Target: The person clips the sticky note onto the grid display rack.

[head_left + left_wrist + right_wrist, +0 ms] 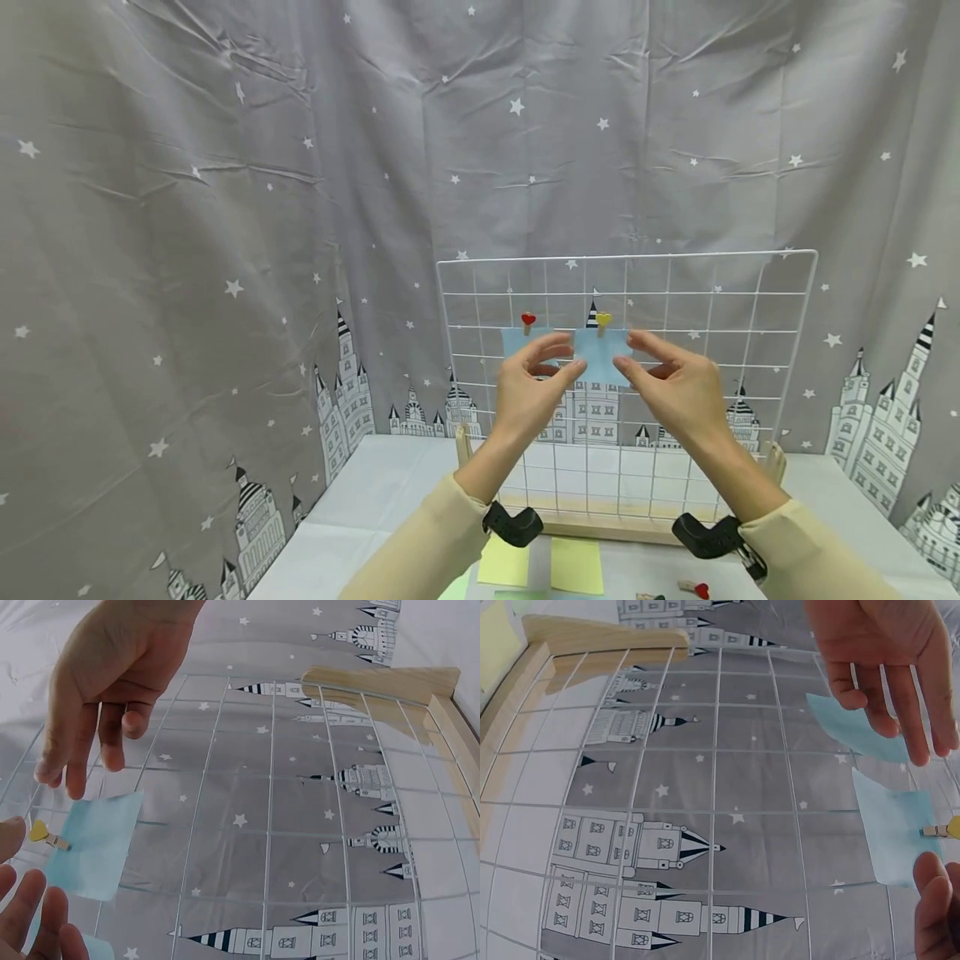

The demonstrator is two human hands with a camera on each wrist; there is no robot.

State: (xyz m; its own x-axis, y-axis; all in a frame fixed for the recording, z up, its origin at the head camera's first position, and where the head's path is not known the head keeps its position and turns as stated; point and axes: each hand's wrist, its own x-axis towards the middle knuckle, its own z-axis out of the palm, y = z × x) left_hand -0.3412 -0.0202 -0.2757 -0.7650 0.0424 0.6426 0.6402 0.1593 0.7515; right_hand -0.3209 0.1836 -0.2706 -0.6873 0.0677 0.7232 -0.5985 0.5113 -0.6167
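Observation:
A light-blue paper note (602, 357) hangs on a white wire grid panel (667, 293), held at its top edge by a small clothespin with a yellow heart (603, 320). My left hand (534, 387) is at the note's left edge and my right hand (681, 385) at its right edge. Fingers of both hands are spread and loosely bent; in the wrist views they look just off the paper, though contact at the edges is hard to tell. A second blue note (855, 731) hangs to the left under a red-heart clothespin (528, 320), partly behind my left hand.
The grid stands in a wooden base (607, 527) on a white table (405, 467). Yellow paper notes (576, 565) lie in front of it. A red-heart clothespin (701, 590) lies at the front right. A grey star-patterned curtain (480, 142) hangs behind.

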